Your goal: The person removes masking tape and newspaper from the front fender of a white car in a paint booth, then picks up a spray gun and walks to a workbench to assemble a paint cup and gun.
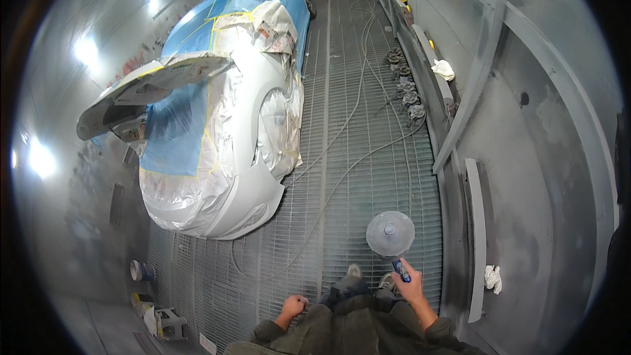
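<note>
In my right hand [412,284] is a paint spray gun [401,269] with a blue handle, my fingers wrapped round it. Its large, round, translucent cup [390,233] sits on top, seen from above. My left hand [294,304] hangs low in front of my body with its fingers curled in; nothing shows in it. Ahead to the left stands a car [243,125] with a pale fender and a pale bumper [253,204]. Blue masking film [174,135], paper and yellow tape cover much of the rest. Its raised hood [151,82] is partly papered over.
A hose [355,171] snakes across the grated floor [328,217]. Crumpled masking scraps [411,98] lie along the right wall, and a long pale strip [474,243] leans there. At lower left are a bucket [141,271] and a small stool [172,324].
</note>
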Action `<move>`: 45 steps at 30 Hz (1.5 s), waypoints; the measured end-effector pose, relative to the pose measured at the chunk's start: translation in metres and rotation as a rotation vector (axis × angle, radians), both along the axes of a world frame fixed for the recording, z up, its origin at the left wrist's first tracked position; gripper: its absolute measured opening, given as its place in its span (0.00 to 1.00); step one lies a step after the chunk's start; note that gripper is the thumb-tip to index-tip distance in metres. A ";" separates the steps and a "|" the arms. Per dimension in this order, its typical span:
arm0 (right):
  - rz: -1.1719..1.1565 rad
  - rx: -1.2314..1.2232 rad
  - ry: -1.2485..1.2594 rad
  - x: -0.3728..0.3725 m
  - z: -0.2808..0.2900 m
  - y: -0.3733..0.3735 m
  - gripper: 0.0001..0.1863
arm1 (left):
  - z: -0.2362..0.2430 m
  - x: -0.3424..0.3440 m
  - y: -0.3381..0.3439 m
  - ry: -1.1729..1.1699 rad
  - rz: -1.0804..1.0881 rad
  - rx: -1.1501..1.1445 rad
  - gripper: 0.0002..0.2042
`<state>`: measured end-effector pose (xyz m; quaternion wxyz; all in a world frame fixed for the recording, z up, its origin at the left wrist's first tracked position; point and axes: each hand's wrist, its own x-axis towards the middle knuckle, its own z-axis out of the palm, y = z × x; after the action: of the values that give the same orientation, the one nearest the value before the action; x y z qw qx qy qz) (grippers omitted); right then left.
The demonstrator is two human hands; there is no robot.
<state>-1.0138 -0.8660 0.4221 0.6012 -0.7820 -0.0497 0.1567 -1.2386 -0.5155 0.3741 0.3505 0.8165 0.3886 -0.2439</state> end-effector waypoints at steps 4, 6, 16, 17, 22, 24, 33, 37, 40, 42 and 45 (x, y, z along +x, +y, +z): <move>-0.035 -0.032 -0.116 0.029 -0.016 0.021 0.26 | -0.036 -0.013 0.014 0.068 -0.078 -0.043 0.17; -0.040 -0.020 -0.081 0.053 -0.021 0.031 0.25 | -0.052 -0.010 0.021 0.108 -0.113 -0.059 0.19; -0.103 -0.107 -0.060 0.233 -0.009 0.110 0.22 | -0.158 0.176 0.131 0.029 -0.334 -0.004 0.20; -0.151 -0.123 -0.060 0.254 -0.011 0.117 0.22 | -0.109 0.256 0.133 0.148 -0.375 -0.021 0.20; -0.175 -0.137 -0.073 0.369 0.024 0.179 0.10 | -0.089 0.391 0.219 -0.059 -0.122 0.022 0.19; -0.224 -0.118 -0.052 0.403 0.033 0.198 0.09 | -0.084 0.435 0.238 -0.131 -0.106 0.012 0.19; -0.278 0.032 -0.006 0.603 -0.033 0.262 0.12 | -0.115 0.598 0.295 -0.002 -0.126 0.022 0.18; -0.167 -0.056 -0.060 0.741 -0.047 0.304 0.21 | -0.133 0.649 0.319 0.022 -0.017 0.045 0.17; -0.061 -0.132 -0.093 0.853 -0.028 0.335 0.24 | -0.102 0.732 0.334 -0.043 -0.195 0.030 0.16; 0.004 -0.094 -0.160 0.927 -0.015 0.357 0.21 | -0.124 0.775 0.359 -0.040 -0.300 0.105 0.15; 0.060 -0.104 -0.206 1.028 0.027 0.397 0.15 | -0.111 0.877 0.358 -0.106 0.171 -0.130 0.13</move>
<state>0.0138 -0.4686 0.4486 0.5464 -0.8224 -0.1262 0.0959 -0.3617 -0.1571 0.2627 0.4421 0.7677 0.4213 -0.1943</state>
